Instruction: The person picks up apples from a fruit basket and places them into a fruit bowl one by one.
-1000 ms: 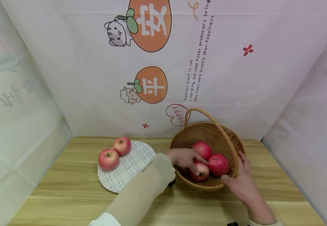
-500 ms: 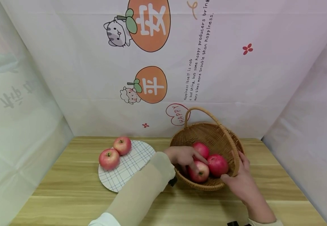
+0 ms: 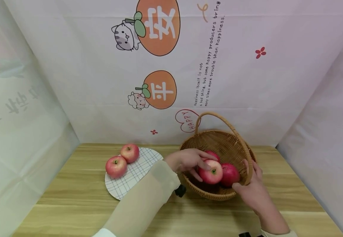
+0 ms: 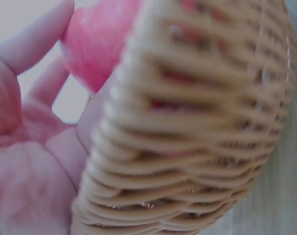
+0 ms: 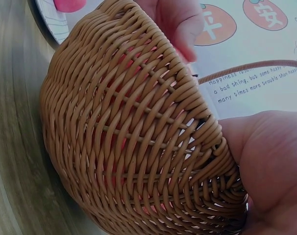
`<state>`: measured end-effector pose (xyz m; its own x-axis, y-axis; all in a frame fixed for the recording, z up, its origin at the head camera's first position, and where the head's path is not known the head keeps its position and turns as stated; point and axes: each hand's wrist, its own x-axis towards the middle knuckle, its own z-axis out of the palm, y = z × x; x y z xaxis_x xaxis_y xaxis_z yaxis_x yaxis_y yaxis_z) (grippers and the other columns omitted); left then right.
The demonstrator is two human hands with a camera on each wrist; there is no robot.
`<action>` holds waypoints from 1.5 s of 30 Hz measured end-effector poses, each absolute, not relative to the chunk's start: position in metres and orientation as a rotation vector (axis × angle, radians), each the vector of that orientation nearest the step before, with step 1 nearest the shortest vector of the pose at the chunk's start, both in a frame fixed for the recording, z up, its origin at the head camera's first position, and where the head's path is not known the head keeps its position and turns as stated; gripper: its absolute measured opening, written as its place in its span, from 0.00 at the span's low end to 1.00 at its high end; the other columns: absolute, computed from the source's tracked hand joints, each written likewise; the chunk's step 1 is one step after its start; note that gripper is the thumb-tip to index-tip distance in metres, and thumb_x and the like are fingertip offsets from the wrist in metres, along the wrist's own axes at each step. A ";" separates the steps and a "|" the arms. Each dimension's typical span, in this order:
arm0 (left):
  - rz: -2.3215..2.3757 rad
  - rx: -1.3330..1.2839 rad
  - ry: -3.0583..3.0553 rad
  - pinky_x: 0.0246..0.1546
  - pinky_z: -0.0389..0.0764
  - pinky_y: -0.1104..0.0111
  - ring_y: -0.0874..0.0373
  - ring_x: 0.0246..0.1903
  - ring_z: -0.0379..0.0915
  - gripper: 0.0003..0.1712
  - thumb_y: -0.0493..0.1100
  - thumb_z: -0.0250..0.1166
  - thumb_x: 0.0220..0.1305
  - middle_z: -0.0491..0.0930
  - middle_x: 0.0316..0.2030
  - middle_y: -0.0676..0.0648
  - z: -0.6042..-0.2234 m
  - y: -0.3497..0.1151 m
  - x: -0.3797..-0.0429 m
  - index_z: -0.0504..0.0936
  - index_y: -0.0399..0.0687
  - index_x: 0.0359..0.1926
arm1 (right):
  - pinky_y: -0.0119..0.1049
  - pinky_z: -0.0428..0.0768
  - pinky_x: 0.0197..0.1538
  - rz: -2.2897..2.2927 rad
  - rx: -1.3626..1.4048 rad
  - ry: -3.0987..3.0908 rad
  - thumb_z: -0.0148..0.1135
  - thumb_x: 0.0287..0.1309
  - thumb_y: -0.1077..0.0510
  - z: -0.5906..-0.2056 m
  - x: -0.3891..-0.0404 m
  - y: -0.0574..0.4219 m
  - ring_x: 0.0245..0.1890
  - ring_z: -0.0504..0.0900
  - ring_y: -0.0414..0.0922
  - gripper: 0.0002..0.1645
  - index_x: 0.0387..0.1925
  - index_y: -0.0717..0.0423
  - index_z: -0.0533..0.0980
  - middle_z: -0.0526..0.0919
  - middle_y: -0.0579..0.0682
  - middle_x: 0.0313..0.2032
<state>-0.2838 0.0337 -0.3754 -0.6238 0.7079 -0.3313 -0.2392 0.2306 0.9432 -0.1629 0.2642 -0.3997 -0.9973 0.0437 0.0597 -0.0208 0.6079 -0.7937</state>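
My left hand (image 3: 186,159) reaches over the left rim of a brown wicker basket (image 3: 226,141). Its fingers and thumb hold a red apple (image 3: 211,176), stem facing the head camera. In the left wrist view, the apple (image 4: 102,41) sits at the fingertips just beyond the basket's woven rim. Two more apples lie inside, one at the right (image 3: 230,175) and one mostly hidden behind the held one. At the basket's right side, my right hand (image 3: 255,189) grips the rim by the handle's foot, thumb outside; in the right wrist view the woven wall (image 5: 138,107) hides most of the contents.
A round white plate (image 3: 143,166) with a blue grid stands left of the basket, partly covered by my left sleeve. On its left edge sit a front apple (image 3: 116,167) and a back apple (image 3: 130,153). The basket handle (image 3: 230,126) arches overhead; printed cloth walls surround the wooden table.
My left hand has taken hold of the front apple and raised it slightly up from the basket bottom. The apple now overlaps the others more. My right hand keeps its grip.
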 end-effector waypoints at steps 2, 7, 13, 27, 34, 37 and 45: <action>1.566 0.400 1.656 0.37 0.84 0.48 0.45 0.46 0.78 0.23 0.32 0.66 0.65 0.77 0.53 0.46 -0.374 0.032 -0.282 0.82 0.50 0.60 | 0.64 0.60 0.61 1.358 -0.026 -2.753 0.65 0.51 0.65 -0.400 -0.163 0.265 0.67 0.49 0.74 0.63 0.79 0.59 0.35 0.27 0.64 0.75; 1.665 0.361 1.552 0.41 0.83 0.47 0.44 0.48 0.78 0.26 0.33 0.65 0.66 0.76 0.55 0.44 -0.370 0.025 -0.278 0.78 0.51 0.65 | 0.65 0.59 0.62 1.395 -0.029 -2.749 0.65 0.52 0.66 -0.399 -0.163 0.266 0.68 0.47 0.74 0.63 0.78 0.59 0.34 0.25 0.64 0.75; 1.772 0.351 1.514 0.42 0.83 0.47 0.42 0.47 0.79 0.27 0.32 0.64 0.67 0.75 0.56 0.42 -0.365 0.012 -0.269 0.76 0.49 0.66 | 0.66 0.58 0.62 1.395 -0.029 -2.754 0.66 0.53 0.65 -0.400 -0.165 0.267 0.68 0.47 0.75 0.64 0.78 0.58 0.34 0.25 0.65 0.75; 2.011 0.393 1.567 0.46 0.81 0.48 0.41 0.51 0.77 0.31 0.32 0.61 0.69 0.66 0.65 0.37 -0.346 -0.070 -0.222 0.68 0.45 0.72 | 0.67 0.53 0.64 1.461 0.001 -2.717 0.64 0.54 0.66 -0.402 -0.165 0.267 0.69 0.41 0.74 0.63 0.78 0.58 0.34 0.23 0.66 0.74; 2.059 0.227 1.609 0.46 0.82 0.51 0.40 0.53 0.76 0.35 0.36 0.64 0.69 0.60 0.68 0.36 -0.371 -0.118 -0.205 0.64 0.46 0.74 | 0.68 0.51 0.65 1.455 -0.006 -2.713 0.64 0.55 0.66 -0.402 -0.166 0.267 0.69 0.39 0.74 0.62 0.78 0.58 0.33 0.24 0.66 0.74; 2.093 0.156 1.614 0.46 0.82 0.50 0.39 0.52 0.76 0.36 0.34 0.62 0.70 0.57 0.69 0.34 -0.386 -0.133 -0.202 0.61 0.44 0.75 | 0.68 0.50 0.65 1.452 -0.003 -2.710 0.64 0.54 0.66 -0.401 -0.166 0.267 0.69 0.39 0.75 0.62 0.78 0.59 0.33 0.24 0.66 0.74; 2.194 -0.025 1.595 0.49 0.80 0.49 0.36 0.51 0.71 0.34 0.34 0.56 0.74 0.53 0.70 0.33 -0.421 -0.154 -0.204 0.56 0.40 0.76 | 0.69 0.49 0.65 1.451 -0.001 -2.721 0.64 0.55 0.66 -0.401 -0.166 0.266 0.69 0.36 0.75 0.61 0.78 0.60 0.34 0.22 0.66 0.73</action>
<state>-0.2036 -0.1536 -0.4207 -0.9094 0.3260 -0.2584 -0.3463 -0.2491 0.9044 -0.1658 0.2663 -0.4014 -0.9983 0.0282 0.0512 -0.0267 0.5577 -0.8296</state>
